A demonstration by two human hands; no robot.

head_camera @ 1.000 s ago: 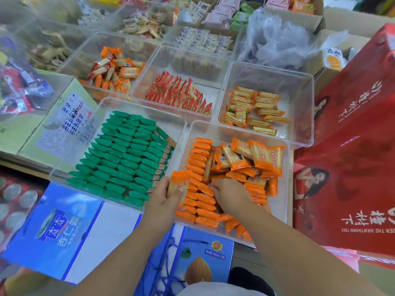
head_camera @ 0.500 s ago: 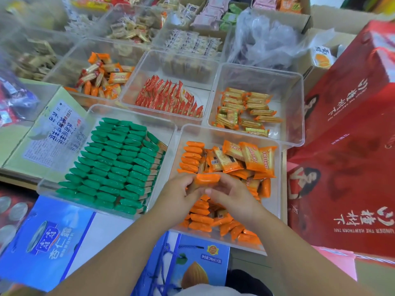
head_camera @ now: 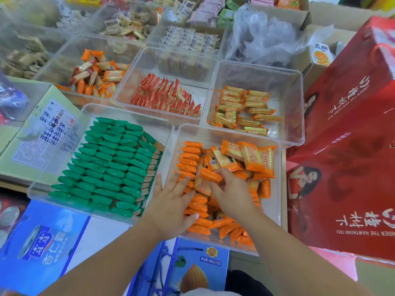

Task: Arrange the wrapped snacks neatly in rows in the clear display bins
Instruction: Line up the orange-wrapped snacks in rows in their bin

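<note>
In the near right clear bin point(head_camera: 275, 210), orange wrapped snacks point(head_camera: 189, 155) stand on edge in a column down its left side, while more of them lie in a loose heap point(head_camera: 256, 160) towards the far right corner. The left hand point(head_camera: 173, 201) lies flat on the near part of that column, fingers straight and spread, the outermost finger up against the wall shared with the neighbouring bin. The right hand point(head_camera: 233, 193) pinches one orange snack point(head_camera: 208, 178) between thumb and curled fingers, holding it tilted just above the middle of the bin.

The bin to the left point(head_camera: 128, 113) is filled with green wrapped snacks point(head_camera: 111, 165) in tidy rows (every packet on edge). Behind these two, three more clear bins hold red packets point(head_camera: 166, 97), yellow-orange packets point(head_camera: 243, 110) lying loosely, and a jumble of orange-and-white packets point(head_camera: 96, 75). A crumpled clear plastic bag point(head_camera: 267, 37) sits farther back. Red cartons point(head_camera: 346, 146) stand to the right, and a blue carton point(head_camera: 42, 242) lies under the near edge of the green bin.
</note>
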